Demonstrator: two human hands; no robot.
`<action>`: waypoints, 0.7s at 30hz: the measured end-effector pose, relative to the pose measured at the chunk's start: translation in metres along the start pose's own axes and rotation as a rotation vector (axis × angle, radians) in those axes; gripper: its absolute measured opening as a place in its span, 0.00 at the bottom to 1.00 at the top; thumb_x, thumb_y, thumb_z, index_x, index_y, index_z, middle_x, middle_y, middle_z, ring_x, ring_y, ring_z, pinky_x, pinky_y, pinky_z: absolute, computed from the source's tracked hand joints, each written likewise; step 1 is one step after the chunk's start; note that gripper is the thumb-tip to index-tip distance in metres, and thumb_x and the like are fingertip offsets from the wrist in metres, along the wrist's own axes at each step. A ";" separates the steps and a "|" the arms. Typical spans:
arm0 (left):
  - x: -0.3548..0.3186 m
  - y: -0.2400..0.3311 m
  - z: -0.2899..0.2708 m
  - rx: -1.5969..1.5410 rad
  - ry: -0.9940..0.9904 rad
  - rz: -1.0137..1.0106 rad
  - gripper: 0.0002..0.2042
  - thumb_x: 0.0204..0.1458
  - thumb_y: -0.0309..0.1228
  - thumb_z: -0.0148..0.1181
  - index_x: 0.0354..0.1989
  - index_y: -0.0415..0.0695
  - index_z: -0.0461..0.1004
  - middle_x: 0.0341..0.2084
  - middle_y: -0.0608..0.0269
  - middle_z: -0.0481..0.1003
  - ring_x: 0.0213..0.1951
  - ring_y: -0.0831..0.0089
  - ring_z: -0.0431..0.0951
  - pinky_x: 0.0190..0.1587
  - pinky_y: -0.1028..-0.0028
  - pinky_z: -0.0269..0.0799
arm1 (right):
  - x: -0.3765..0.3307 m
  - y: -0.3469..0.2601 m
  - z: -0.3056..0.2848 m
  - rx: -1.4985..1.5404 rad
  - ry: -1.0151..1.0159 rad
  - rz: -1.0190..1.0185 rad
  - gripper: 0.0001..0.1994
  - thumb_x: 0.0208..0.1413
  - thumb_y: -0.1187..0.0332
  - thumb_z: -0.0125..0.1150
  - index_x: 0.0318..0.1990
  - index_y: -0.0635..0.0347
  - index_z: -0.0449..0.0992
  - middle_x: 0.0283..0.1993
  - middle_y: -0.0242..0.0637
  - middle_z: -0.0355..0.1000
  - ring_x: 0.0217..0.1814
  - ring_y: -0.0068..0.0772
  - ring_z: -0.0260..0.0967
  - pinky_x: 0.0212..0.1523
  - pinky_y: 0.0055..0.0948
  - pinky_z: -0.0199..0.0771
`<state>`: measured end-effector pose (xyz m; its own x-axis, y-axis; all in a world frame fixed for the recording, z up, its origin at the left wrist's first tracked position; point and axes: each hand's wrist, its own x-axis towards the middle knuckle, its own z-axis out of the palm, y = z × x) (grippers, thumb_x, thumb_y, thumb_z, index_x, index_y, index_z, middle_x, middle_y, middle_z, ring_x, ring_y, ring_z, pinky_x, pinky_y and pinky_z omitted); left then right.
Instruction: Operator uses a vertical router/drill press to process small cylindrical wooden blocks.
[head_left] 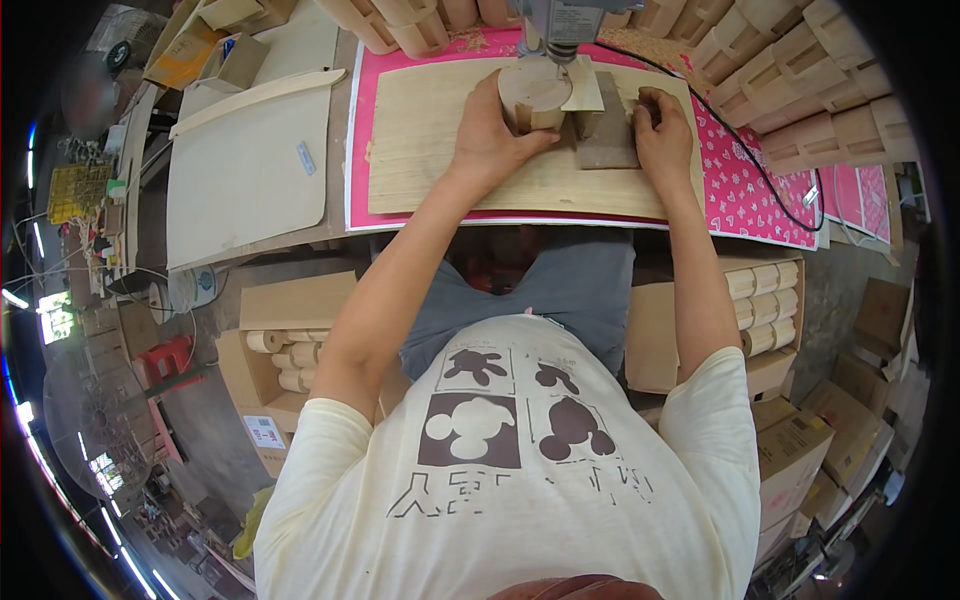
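Up on the counter [420, 150], the left hand [490, 135] has its fingers clamped on a rounded wooden piece [532, 95] under the machine head [560, 25]. Beside it, the right hand [662, 135] presses a grey block [605, 135], fingers curled over its far edge.

Wooden surface [250, 180] w/ pink patterned sheet [740, 190] on it; pale plywood board [440, 150] lies on sheet, loose wood strip [255, 98] at left.
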<state>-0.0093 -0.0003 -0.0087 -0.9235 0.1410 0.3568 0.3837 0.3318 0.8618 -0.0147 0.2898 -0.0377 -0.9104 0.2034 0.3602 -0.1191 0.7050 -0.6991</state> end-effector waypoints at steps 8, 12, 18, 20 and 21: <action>0.000 -0.010 0.001 -0.022 0.013 0.039 0.42 0.41 0.36 0.91 0.66 0.41 0.76 0.60 0.44 0.81 0.63 0.41 0.79 0.68 0.50 0.76 | 0.038 -0.015 -0.007 0.551 -0.013 0.379 0.13 0.74 0.62 0.67 0.56 0.60 0.86 0.47 0.37 0.85 0.48 0.30 0.84 0.48 0.33 0.81; -0.001 -0.012 -0.002 0.025 0.008 0.078 0.43 0.42 0.37 0.91 0.68 0.42 0.74 0.61 0.43 0.79 0.65 0.40 0.77 0.69 0.50 0.75 | 0.122 -0.051 -0.026 0.779 0.047 0.250 0.16 0.80 0.58 0.63 0.58 0.62 0.84 0.53 0.34 0.84 0.53 0.26 0.80 0.53 0.32 0.80; 0.001 -0.001 0.009 0.102 -0.035 0.077 0.46 0.44 0.38 0.90 0.72 0.43 0.70 0.63 0.40 0.76 0.67 0.39 0.74 0.71 0.49 0.73 | 0.246 -0.088 -0.069 1.066 -0.059 0.042 0.20 0.80 0.55 0.59 0.59 0.62 0.86 0.52 0.30 0.86 0.45 0.26 0.79 0.49 0.29 0.76; -0.008 -0.015 -0.014 0.184 0.016 0.056 0.46 0.44 0.38 0.90 0.72 0.43 0.70 0.63 0.40 0.76 0.68 0.39 0.74 0.71 0.49 0.73 | 0.183 -0.212 -0.057 0.807 -0.092 -0.004 0.20 0.80 0.55 0.59 0.58 0.63 0.87 0.51 0.31 0.86 0.44 0.25 0.78 0.49 0.28 0.75; -0.005 -0.010 -0.006 0.166 0.003 0.073 0.46 0.44 0.38 0.90 0.72 0.43 0.70 0.63 0.40 0.76 0.68 0.39 0.74 0.71 0.49 0.73 | 0.179 -0.210 -0.066 0.790 -0.070 -0.005 0.20 0.80 0.55 0.59 0.58 0.63 0.87 0.51 0.31 0.86 0.44 0.25 0.78 0.49 0.28 0.75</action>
<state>-0.0083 -0.0103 -0.0166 -0.8929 0.1679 0.4178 0.4450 0.4701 0.7622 -0.1261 0.2230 0.2143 -0.9286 0.1401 0.3435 -0.3457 0.0094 -0.9383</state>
